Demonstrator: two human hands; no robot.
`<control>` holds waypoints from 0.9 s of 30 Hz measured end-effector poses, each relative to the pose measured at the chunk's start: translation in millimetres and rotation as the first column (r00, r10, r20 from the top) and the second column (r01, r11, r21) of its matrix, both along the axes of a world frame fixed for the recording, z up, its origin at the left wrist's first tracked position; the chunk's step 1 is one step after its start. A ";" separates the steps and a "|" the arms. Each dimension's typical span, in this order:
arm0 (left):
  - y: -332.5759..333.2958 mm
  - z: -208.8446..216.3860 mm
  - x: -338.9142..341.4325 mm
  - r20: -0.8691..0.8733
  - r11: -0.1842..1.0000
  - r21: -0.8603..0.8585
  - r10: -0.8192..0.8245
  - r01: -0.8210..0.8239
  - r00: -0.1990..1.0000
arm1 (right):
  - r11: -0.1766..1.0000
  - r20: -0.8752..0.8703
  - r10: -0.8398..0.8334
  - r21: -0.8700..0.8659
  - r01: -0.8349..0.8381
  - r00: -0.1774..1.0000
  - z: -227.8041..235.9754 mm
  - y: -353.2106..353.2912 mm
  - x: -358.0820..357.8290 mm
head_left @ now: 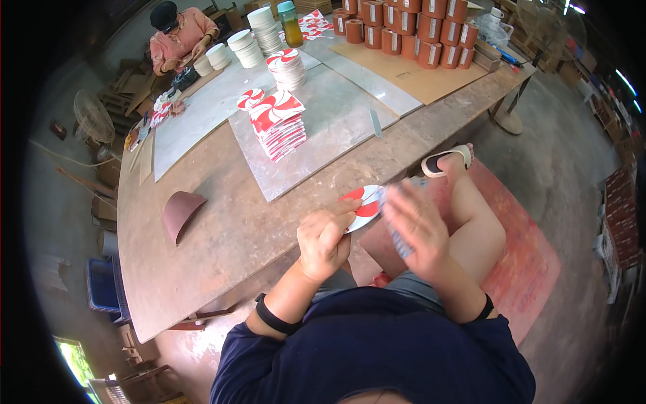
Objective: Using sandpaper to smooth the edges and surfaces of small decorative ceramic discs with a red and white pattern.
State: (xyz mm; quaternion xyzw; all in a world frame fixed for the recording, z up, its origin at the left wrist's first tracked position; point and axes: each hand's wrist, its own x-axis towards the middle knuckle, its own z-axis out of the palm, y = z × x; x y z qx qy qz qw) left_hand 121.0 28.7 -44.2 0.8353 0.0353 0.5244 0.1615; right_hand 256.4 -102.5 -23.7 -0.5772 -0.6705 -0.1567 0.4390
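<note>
Over the table's near edge, my left hand (pixel 321 239) pinches a round disc (pixel 367 206) with a red and white swirl pattern. My right hand (pixel 418 225) is at the disc's right rim, its fingers smeared by motion. Between that palm and the rim is a thin blue-grey sheet (pixel 402 244), too blurred to name more closely. Beyond the hands stands a stack of square red and white swirl pieces (pixel 279 129). A loose round swirl disc (pixel 250 99) lies beside it, and a stack of round discs (pixel 287 71) rises behind.
A curved brown piece (pixel 182 214) lies on the table at left. Several white disc stacks (pixel 245 48), a bottle (pixel 290 25) and many reddish-brown cylinders (pixel 404 30) stand farther back. Another person (pixel 182 37) works at the far left corner. A fan (pixel 93 116) stands left.
</note>
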 end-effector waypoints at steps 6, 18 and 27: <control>2.5 6.5 -1.8 0.039 0.996 0.040 -0.081 0.079 0.996 | 0.981 -0.056 -0.185 -0.072 0.181 0.981 -11.4 6.6 24.5; -17.5 11.9 -0.9 0.567 0.008 -0.823 -0.036 0.568 0.823 | 0.946 -0.815 0.287 0.322 0.018 -0.503 -34.9 -3.2 51.1; -7.4 0.5 -2.2 0.653 -0.224 -0.747 -0.066 0.626 0.755 | 0.900 -0.660 0.260 0.430 -0.070 -0.705 -52.6 -11.4 44.3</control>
